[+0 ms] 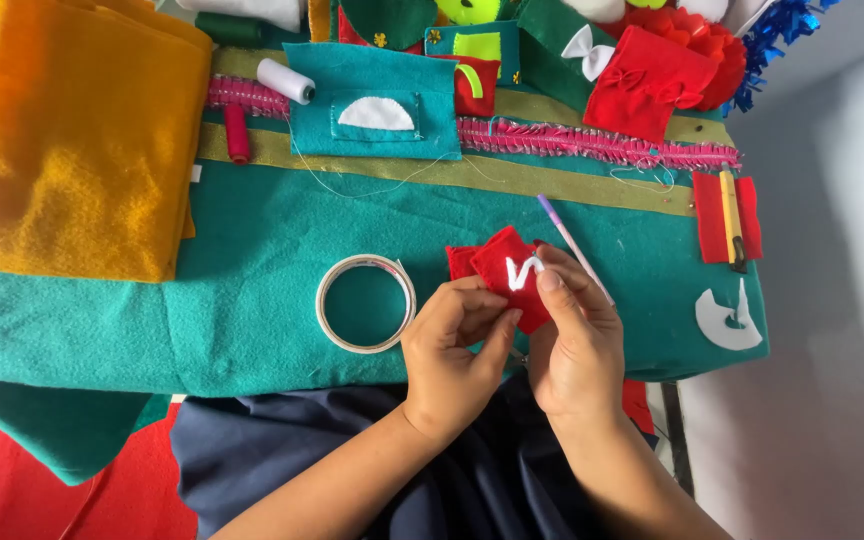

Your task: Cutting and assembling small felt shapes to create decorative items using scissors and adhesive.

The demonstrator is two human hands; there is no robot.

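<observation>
Both my hands hold a small red felt piece with a white curved shape on it, just above the front part of a teal felt sheet. My left hand pinches its lower edge between thumb and fingers. My right hand presses a thumb on the felt's right side and also carries a thin lilac pen that sticks up and to the left. A second red felt piece lies under and left of the first.
A roll of tape lies left of my hands. Folded mustard felt covers the left. A teal patch with a white half-circle, a white thread spool, pink trim, red felt pieces and white cut-outs lie around.
</observation>
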